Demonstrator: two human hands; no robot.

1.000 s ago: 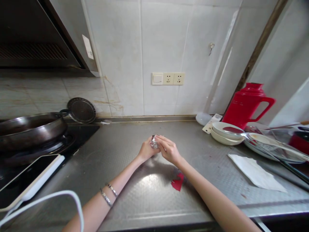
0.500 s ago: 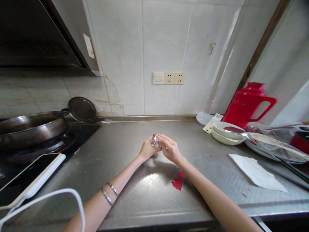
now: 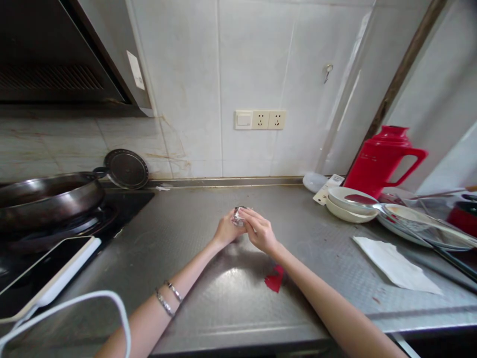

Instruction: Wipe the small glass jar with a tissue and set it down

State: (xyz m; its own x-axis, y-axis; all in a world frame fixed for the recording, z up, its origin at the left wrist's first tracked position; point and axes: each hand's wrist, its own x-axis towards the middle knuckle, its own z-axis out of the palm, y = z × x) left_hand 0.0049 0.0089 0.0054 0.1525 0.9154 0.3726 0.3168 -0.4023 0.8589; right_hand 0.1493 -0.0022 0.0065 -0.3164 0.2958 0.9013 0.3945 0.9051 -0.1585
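Note:
Both of my hands meet above the middle of the metal counter (image 3: 179, 219), around a small crumpled silver foil piece (image 3: 238, 217). My left hand (image 3: 226, 230) wraps it from the left, fingers curled underneath. From the right, my right hand (image 3: 260, 231) presses its fingertips onto the foil's top and side. Whether anything sits inside the foil is hidden. A torn red scrap (image 3: 275, 279) lies flat on the counter, just left of my right forearm.
At left, a pan (image 3: 52, 199) stands on the stove, with a phone (image 3: 44, 278) and white cable (image 3: 93, 295) nearer. On the right are stacked bowls (image 3: 352, 205), a red thermos (image 3: 383, 161), plates with utensils (image 3: 421, 226) and a white paper tissue (image 3: 397, 263).
My hands stay closed around the foil. The right fingers have shifted very slightly left over it; nothing else has moved apart from a tiny shift of the view.

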